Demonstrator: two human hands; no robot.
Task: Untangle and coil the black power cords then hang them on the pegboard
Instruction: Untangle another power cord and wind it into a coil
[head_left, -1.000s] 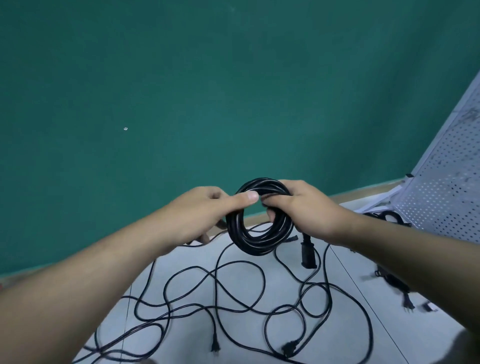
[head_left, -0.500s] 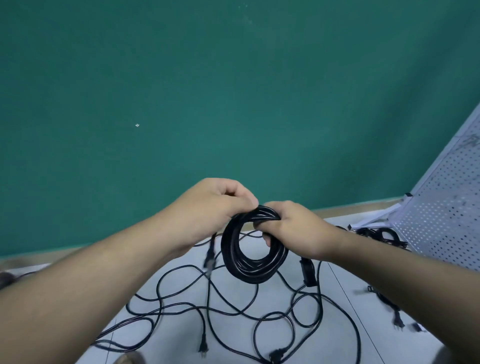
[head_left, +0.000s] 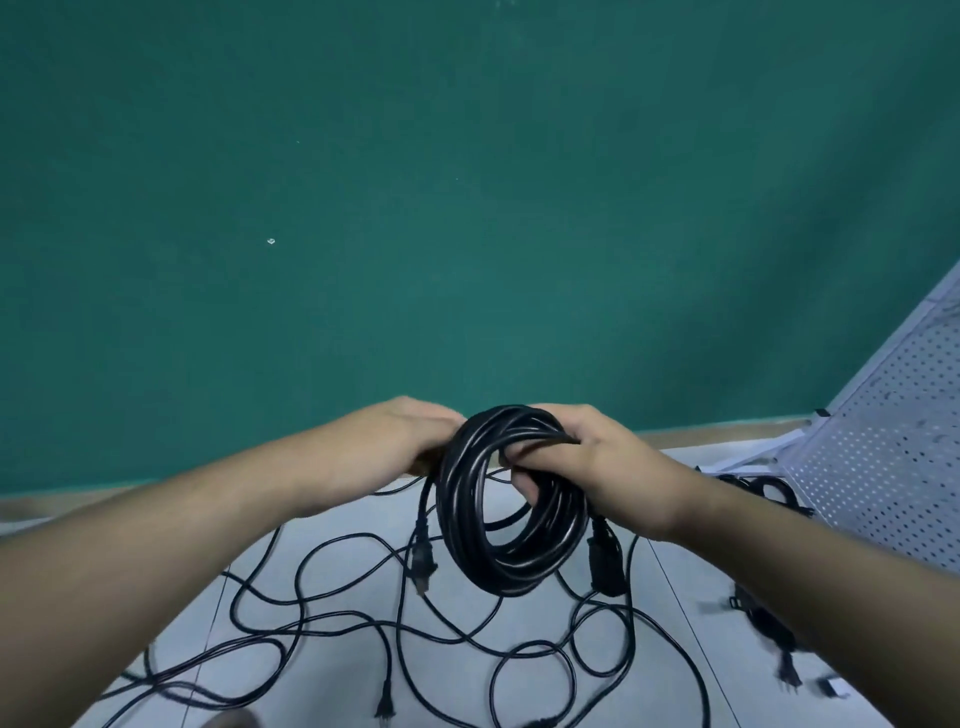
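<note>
A coiled black power cord hangs in the air above the floor. My right hand grips the coil's upper right side, fingers curled through the ring. My left hand holds the coil's upper left edge; its fingertips are hidden behind the cord. Two plug ends dangle from the coil, one plug on the left and a connector on the right. Loose tangled black cords sprawl on the pale floor below. The white pegboard leans at the right edge.
A green wall fills the background. Another coiled black cord lies at the pegboard's foot. More cord and a plug lie on the floor under my right forearm.
Both hands turned the coil so it tilts more edge-on, and my left hand slid behind its upper left edge. The left plug end now dangles lower beside the coil.
</note>
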